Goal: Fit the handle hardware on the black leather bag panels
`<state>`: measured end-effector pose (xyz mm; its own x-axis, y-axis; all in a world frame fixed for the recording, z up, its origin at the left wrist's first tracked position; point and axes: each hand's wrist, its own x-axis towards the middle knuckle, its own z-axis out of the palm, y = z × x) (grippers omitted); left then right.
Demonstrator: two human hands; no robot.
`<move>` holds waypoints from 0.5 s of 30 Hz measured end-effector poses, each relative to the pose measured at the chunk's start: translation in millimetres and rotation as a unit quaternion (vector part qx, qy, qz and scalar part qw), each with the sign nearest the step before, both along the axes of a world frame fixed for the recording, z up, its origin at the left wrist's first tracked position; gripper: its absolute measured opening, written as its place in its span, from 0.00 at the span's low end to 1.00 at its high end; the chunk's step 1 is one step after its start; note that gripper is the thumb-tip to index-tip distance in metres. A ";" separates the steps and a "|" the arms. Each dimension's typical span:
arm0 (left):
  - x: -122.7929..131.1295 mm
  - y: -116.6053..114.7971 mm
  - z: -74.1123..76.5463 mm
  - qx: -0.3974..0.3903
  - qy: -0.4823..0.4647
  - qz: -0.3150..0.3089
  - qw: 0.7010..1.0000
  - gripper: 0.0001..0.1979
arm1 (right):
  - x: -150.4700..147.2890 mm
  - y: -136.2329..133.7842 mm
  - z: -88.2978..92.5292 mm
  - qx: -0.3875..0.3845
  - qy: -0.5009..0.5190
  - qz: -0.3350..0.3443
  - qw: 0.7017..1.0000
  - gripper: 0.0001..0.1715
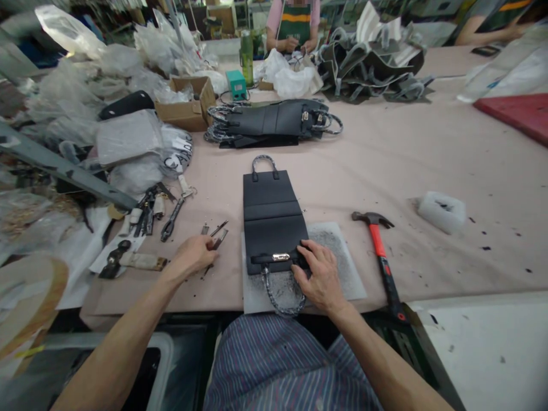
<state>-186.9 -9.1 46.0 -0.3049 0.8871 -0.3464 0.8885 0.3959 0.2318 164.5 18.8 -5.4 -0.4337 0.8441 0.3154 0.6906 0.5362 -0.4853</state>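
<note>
A black bag panel (pixel 274 197) lies flat in front of me, with a wrapped handle at each end and a silver clasp (pixel 281 257) near its lower edge. Its lower part rests on a speckled white board (pixel 336 257). My right hand (pixel 319 274) has its thumb and fingers closed on the panel's lower right corner, beside the clasp. To the left of the panel, my left hand (pixel 197 254) has its fingertips closed around a small metal tool (pixel 220 238) among other slim tools on the table.
A red-handled hammer (pixel 380 251) lies to the right, with a white roll (pixel 442 211) beyond it. Stacked black panels (pixel 274 123) and a cardboard box (pixel 188 108) are farther back. Pliers (pixel 172 220) and plastic bags lie left. A person (pixel 293 28) sits across the table.
</note>
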 end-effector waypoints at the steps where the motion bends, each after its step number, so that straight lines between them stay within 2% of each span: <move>1: -2.0 -4.0 0.2 0.039 -0.044 0.022 0.998 0.09 | 0.0 0.1 0.2 -0.001 0.001 0.000 1.000 0.24; 4: 0.8 -20.3 -2.2 0.160 -0.169 0.088 0.969 0.15 | 0.0 0.7 0.2 -0.005 0.005 -0.001 1.000 0.24; 6: 9.9 -33.6 -8.1 0.223 -0.191 0.108 0.950 0.17 | 0.0 1.0 -0.1 -0.007 0.005 -0.003 1.000 0.24; 8: 20.8 -46.7 -17.3 0.266 -0.177 0.098 0.942 0.16 | 0.1 1.2 -0.5 -0.009 0.005 -0.004 1.000 0.24; 11: 32.9 -61.0 -32.7 0.313 -0.167 0.049 0.934 0.13 | 0.1 1.4 -1.1 -0.008 0.005 -0.005 1.000 0.24; 15: 36.5 -66.9 -47.3 0.362 -0.148 0.009 0.920 0.09 | 0.0 1.1 -0.8 -0.009 0.007 -0.006 1.000 0.24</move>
<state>-150.4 -76.0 -1.2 -0.3092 0.9139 0.2631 0.7394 0.0570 0.6709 164.5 20.0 -6.2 -0.4191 0.8549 0.3057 0.6905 0.5188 -0.5041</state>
